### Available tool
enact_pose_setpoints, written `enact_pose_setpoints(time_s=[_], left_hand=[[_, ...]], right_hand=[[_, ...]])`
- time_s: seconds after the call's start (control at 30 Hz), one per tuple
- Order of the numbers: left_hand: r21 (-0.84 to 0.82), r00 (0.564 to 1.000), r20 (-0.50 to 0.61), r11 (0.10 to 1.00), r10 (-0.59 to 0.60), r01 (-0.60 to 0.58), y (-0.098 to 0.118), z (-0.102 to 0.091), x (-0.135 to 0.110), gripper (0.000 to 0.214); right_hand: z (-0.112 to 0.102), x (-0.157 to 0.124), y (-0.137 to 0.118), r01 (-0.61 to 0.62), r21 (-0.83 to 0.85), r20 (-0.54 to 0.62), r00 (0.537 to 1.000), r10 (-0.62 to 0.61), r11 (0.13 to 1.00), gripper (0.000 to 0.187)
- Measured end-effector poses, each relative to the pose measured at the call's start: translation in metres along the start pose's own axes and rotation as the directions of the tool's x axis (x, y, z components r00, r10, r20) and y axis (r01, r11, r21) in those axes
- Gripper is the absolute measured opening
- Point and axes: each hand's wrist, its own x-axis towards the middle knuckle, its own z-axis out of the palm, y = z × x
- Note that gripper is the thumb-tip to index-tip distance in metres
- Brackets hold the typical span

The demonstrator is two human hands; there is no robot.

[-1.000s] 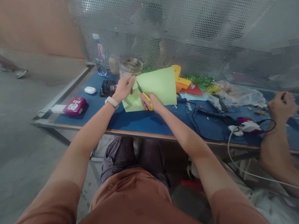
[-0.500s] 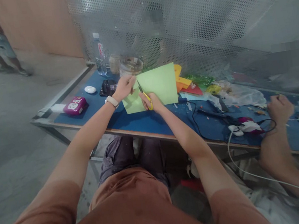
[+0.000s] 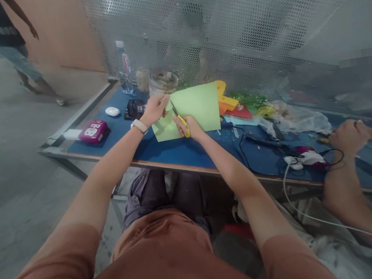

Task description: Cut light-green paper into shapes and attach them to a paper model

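A sheet of light green paper (image 3: 200, 107) is held over the front part of the blue table. My left hand (image 3: 155, 109) grips its upper left edge, fingers closed on it. My right hand (image 3: 186, 128) is wrapped round the yellow handles of a pair of scissors (image 3: 186, 130). The dark blades point up and to the left, against the paper near my left fingers. How far apart the blades are, I cannot tell. Behind my left hand stands a clear round tub (image 3: 163, 83), and a black packet (image 3: 134, 109) lies to its left.
A water bottle (image 3: 124, 67), a white oval case (image 3: 112, 111) and a purple pack (image 3: 94, 132) are on the left. Orange and yellow pieces (image 3: 227, 101), a plastic bag (image 3: 309, 119) and a power strip (image 3: 306, 158) lie rightward. A co-worker's hand (image 3: 349, 136) is at the right. Perforated metal (image 3: 224, 22) stands behind.
The paper's right side has dipped slightly; my hands stay almost in place. The person in the left background has walked rightward. At the right, another person's hand has moved toward the co-worker's hand.
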Motion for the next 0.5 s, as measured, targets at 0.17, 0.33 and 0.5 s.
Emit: enact_pose_setpoints(time_s=[0.17, 0.33, 0.5], left_hand=[[0.006, 1.000, 0.012, 1.000, -0.003, 0.002, 0.001, -0.001, 0.000, 0.072], [0.010, 1.000, 0.018, 1.000, -0.006, 0.006, -0.001, -0.002, 0.000, 0.067], [0.021, 0.999, -0.031, 1.000, 0.010, -0.009, -0.003, 0.001, -0.001, 0.060]], right_hand=[[0.000, 0.001, 0.002, 0.007, 0.008, 0.000, 1.000, -0.007, 1.000, 0.084], [-0.002, 0.004, 0.009, 0.024, 0.014, 0.005, 1.000, -0.024, 1.000, 0.087], [-0.004, 0.009, 0.016, 0.039, 0.027, -0.013, 0.999, -0.039, 0.999, 0.084]])
